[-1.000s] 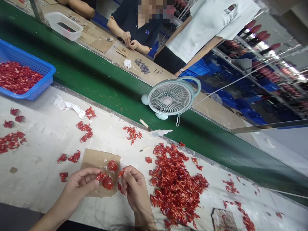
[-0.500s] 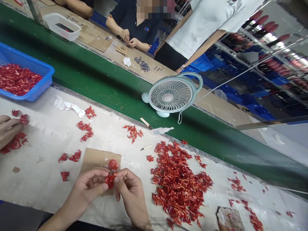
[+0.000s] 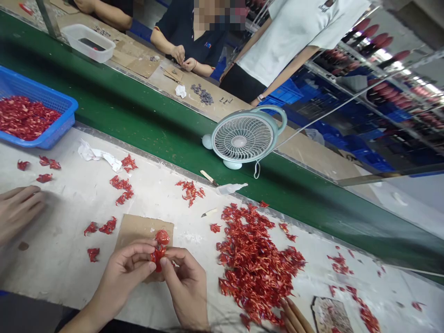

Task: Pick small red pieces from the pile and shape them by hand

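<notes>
My left hand and my right hand meet over a brown cardboard pad, both pinching one small red plastic piece between thumbs and fingertips. A second red round piece lies on the pad just above them. A big heap of red plastic pieces lies on the white table right of my right hand. Smaller clusters of red pieces lie scattered to the left.
Another person's hand rests on the table at the left edge; fingers enter at the bottom right. A blue basket holds red pieces. A small fan stands on the green belt. People work across it.
The other person's hand at the left has swept over the red pile there and now covers it. Fingers have come in at the bottom right. My hands stay pinched on the piece.
</notes>
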Demonstrator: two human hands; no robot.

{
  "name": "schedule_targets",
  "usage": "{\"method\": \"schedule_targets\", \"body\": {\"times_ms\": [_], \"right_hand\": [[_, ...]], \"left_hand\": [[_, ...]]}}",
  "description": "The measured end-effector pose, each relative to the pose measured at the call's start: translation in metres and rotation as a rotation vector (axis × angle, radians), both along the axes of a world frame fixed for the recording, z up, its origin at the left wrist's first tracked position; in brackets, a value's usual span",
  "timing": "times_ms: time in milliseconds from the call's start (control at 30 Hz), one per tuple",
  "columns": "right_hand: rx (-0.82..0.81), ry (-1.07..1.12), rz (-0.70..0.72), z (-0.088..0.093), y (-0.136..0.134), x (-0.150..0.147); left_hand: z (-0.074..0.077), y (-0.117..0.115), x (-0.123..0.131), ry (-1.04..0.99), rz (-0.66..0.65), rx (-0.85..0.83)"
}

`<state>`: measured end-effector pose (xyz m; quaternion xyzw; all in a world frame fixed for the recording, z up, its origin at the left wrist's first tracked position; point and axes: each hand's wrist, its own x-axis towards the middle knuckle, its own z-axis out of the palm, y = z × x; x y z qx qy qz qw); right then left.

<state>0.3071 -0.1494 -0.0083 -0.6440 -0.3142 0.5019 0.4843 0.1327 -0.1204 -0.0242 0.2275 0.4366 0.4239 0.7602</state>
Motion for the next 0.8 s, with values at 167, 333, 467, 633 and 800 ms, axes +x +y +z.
{"method": "schedule_targets", "body": {"times_ms": [167, 333, 467, 633, 800], "right_hand": [[0.030, 0.010, -0.050, -0.017, -0.012, -0.005], [0.044, 0.021, -0.101, -0.014, -0.009, -0.013], [0.022, -0.009, -0.057, -0.006, -0.004, 0.005], [-0.104, -0.351, -0.321, -0.006, -0.009, 0.087], [-0.107, -0.888, -0.509, 0.003, -0.025, 0.192]], "left_hand": [[-0.004, -0.006, 0.005, 0.144, 0.057, 0.063], [0.007, -0.007, 0.004, 0.261, -0.027, 0.089], [0.027, 0.004, -0.009, 0.402, -0.154, 0.243], [0.027, 0.035, -0.085, 0.817, 0.010, 0.461], [-0.011, 0.058, -0.176, 1.221, -0.226, 0.674]]}}
